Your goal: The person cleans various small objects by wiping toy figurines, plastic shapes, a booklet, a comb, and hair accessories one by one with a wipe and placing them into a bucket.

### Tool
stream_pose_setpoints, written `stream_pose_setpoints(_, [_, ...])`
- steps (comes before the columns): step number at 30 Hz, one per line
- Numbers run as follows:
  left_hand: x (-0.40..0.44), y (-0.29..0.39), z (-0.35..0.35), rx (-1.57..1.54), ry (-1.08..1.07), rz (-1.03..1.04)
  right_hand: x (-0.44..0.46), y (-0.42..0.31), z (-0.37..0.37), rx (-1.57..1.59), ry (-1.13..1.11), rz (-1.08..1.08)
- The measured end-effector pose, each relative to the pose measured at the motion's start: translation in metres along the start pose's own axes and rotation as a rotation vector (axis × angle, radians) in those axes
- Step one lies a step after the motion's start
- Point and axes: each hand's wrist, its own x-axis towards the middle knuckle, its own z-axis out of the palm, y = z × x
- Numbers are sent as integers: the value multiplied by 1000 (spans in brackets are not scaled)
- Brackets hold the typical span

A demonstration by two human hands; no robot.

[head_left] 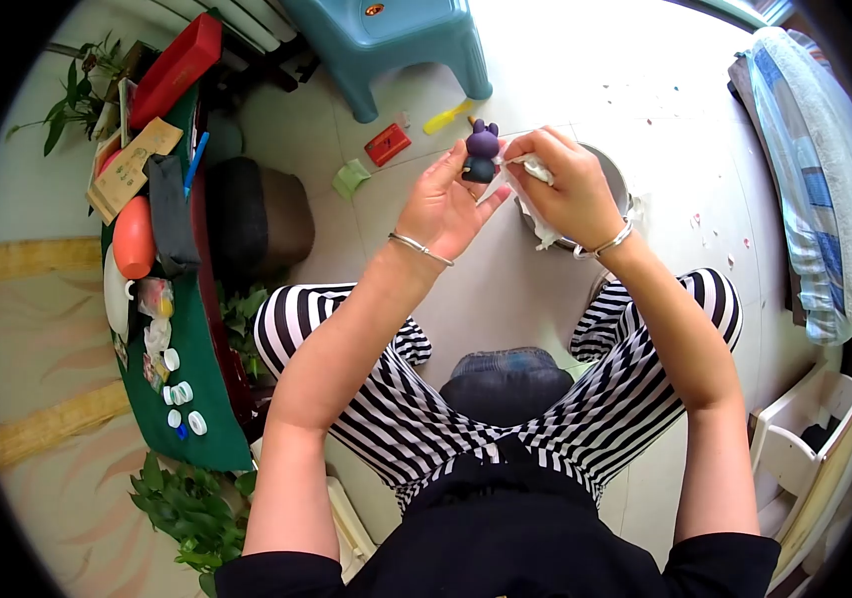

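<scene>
A small figurine (482, 149) with a purple eared head and a dark body stands upright in my left hand (442, 211), held by the fingers and thumb. My right hand (569, 189) pinches a crumpled white tissue (537, 171) just right of the figurine. Part of the tissue reaches between the two hands, close to the figurine's side. Below and behind my right hand is a round metal bin (609, 169) with white tissue at its rim, its inside mostly hidden by the hand.
A blue stool (386, 45) stands ahead. On the floor lie a red box (388, 145), a yellow tool (448, 117) and a green paper (351, 178). At left, a green-covered table (208, 399) carries white paint pots and a red vase. Bedding (815, 189) is at right.
</scene>
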Motion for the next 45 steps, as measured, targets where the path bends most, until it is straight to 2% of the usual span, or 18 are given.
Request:
stream_pose_setpoints(2, [0,-1,-3,-24,20,-7,-3,-1,1,12,9,-57])
stream_pose_setpoints(4, [1,0,-3,46,32,-21,-13,14,5,-80,-180,-14])
stream_pose_setpoints(6, [3,-2,-4,72,63,-25,-13,21,0,-101,-140,-17])
stream_pose_setpoints(8, [5,-4,-8,91,97,-18,-6,12,-15,20,-166,281])
stream_pose_setpoints(9, [6,-5,-9,113,77,-24,-5,18,-19,77,-120,263])
stream_pose_setpoints(12, [12,-15,-9,172,62,-49,-10,31,-30,279,-158,459])
stream_pose_setpoints(23, [49,-79,19,533,-20,-66,-56,72,-61,461,-108,659])
stream_pose_setpoints(28, [68,-103,17,706,-41,-75,-73,90,-69,362,-78,678])
stream_pose_setpoints(30, [74,-110,11,749,-12,-93,-78,98,-67,-31,-46,660])
stream_pose_setpoints(31, [76,-113,10,793,18,-104,-83,96,-67,-111,-26,647])
stream_pose_setpoints(32, [78,-115,7,794,21,-101,-85,95,-68,-109,-28,644])
stream_pose_setpoints(34, [73,-112,9,819,-27,-157,-84,91,-67,-92,-197,693])
stream_pose_setpoints(36, [70,-111,7,781,-5,-140,-83,93,-58,-24,-188,678])
stream_pose_setpoints(38, [73,-108,-1,677,-154,-232,-77,85,-53,5,-203,678])
stream_pose_setpoints(45, [56,-84,-6,596,12,-160,-45,72,-17,-63,-229,603])
